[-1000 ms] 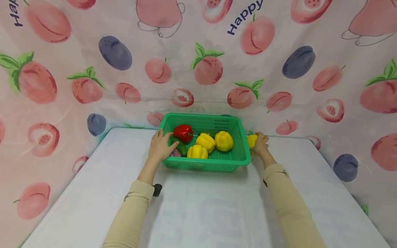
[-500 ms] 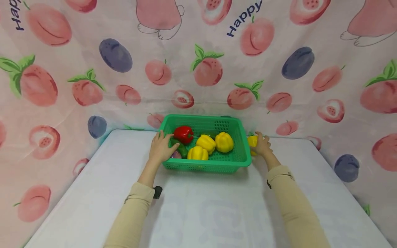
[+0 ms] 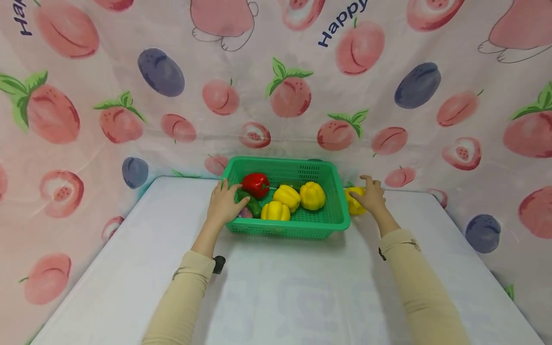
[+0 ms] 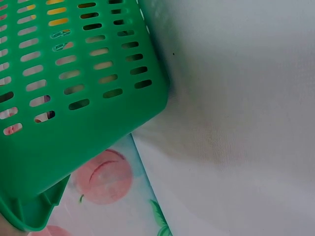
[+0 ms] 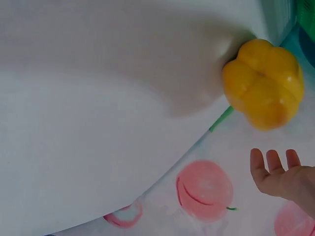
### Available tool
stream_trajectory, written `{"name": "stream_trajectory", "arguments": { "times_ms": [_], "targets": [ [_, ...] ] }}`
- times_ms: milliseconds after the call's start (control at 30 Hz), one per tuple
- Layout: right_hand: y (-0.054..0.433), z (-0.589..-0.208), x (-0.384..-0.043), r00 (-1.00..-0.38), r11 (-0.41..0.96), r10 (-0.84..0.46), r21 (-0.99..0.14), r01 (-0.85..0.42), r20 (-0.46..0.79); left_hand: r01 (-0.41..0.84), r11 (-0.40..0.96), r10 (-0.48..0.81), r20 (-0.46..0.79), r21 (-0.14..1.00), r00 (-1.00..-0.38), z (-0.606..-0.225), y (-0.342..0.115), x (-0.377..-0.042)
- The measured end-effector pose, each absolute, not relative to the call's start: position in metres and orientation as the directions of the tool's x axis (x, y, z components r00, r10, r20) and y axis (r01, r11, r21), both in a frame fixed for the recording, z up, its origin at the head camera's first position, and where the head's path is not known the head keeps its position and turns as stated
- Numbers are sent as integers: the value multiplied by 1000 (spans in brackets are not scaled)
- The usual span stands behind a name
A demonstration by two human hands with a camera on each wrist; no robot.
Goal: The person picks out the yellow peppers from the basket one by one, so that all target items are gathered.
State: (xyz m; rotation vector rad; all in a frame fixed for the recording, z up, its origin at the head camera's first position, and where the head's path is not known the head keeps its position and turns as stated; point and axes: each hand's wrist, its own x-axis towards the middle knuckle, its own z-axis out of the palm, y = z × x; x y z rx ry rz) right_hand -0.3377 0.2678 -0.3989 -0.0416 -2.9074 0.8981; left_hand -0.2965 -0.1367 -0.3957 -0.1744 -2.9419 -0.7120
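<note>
A green plastic basket (image 3: 284, 229) stands on the white table, with several vegetables inside. My left hand (image 3: 222, 203) rests over its left rim, fingers spread and thumb reaching inward above a dark green vegetable (image 3: 254, 208). Only a sliver of that hand shows in the left wrist view, at the basket's rim. Just outside the right end of the basket lies a yellow bell pepper (image 3: 355, 203). My right hand (image 3: 374, 199) is beside this pepper, fingers parted and holding nothing. In the right wrist view a gap separates the fingers from the pepper (image 5: 266, 83).
Inside the basket are a red bell pepper (image 3: 256, 185), three yellow bell peppers (image 3: 312, 196) and a partly hidden purple item (image 3: 245, 213). A fruit-printed cloth (image 3: 276, 86) hangs directly behind the table (image 3: 297, 287) and down both sides.
My right hand has come off the yellow bell pepper outside the basket and shifted right, so more of the pepper shows. The left hand and the basket keep their places.
</note>
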Motion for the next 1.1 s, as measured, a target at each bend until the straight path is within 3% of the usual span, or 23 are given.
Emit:
{"name": "stream_trajectory", "arguments": {
  "times_ms": [600,1100],
  "targets": [
    [261,-377,-339,-979,773,-16,-618,-141,202,133,888,85,127,440,-988,-392,-135,-295],
    [230,-349,-346,-974,771,-168,-596,-225,150,131,889,84,124,438,-989,-391,-135,-294]
  ]
}}
